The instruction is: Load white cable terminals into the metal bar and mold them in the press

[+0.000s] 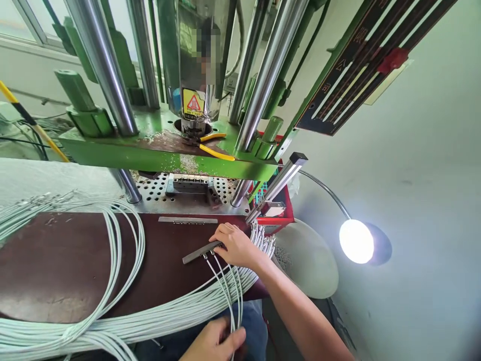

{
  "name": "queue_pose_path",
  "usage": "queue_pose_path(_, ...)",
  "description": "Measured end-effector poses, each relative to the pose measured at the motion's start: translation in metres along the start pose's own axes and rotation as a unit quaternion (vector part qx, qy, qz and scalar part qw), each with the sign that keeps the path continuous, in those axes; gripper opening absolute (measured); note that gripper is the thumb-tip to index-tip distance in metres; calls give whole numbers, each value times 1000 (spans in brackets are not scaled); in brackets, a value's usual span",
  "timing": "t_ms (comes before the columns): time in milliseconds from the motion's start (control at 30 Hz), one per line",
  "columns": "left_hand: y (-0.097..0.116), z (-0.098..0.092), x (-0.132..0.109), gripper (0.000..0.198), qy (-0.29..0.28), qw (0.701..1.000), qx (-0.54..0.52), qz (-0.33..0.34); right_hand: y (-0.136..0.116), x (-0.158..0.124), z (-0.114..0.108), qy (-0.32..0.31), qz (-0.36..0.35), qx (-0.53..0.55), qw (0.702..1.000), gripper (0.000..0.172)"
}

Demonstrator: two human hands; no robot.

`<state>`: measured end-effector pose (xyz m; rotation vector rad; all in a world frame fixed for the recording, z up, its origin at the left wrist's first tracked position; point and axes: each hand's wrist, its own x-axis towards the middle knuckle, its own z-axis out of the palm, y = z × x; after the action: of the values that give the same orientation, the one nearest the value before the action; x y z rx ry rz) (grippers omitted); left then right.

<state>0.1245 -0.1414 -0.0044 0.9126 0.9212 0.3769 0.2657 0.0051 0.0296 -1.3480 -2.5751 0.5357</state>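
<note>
My right hand (235, 244) grips one end of a grey metal bar (197, 253) over the brown tabletop. Several white cables (221, 281) with metal ends are attached along the bar and hang down toward me. Lower down, my left hand (216, 341) is closed around these cables, thumb and fingers pressed together. A thick bundle of white cables (180, 306) runs beneath them across the front of the table. Beyond my right hand lies a second thin metal strip (188, 220), flat on the table and apart from the hand.
A green press (169, 155) with steel columns stands behind the table. Yellow-handled pliers (216, 148) lie on its plate, above a metal mould (190, 185). Coiled cables (139, 240) lie at left. A lit lamp (356, 240), a red crate (289, 210) and a pale basin (315, 260) are at right.
</note>
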Motion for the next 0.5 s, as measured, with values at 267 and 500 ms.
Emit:
queue_pose_path(267, -8, 17, 17, 60, 4, 963, -266, -40, -2, -4, -4, 19, 29, 25, 999, 11)
queue_pose_path(500, 46, -16, 4, 47, 44, 974, -224, 10, -4, 33, -27, 87, 31, 22, 995, 15)
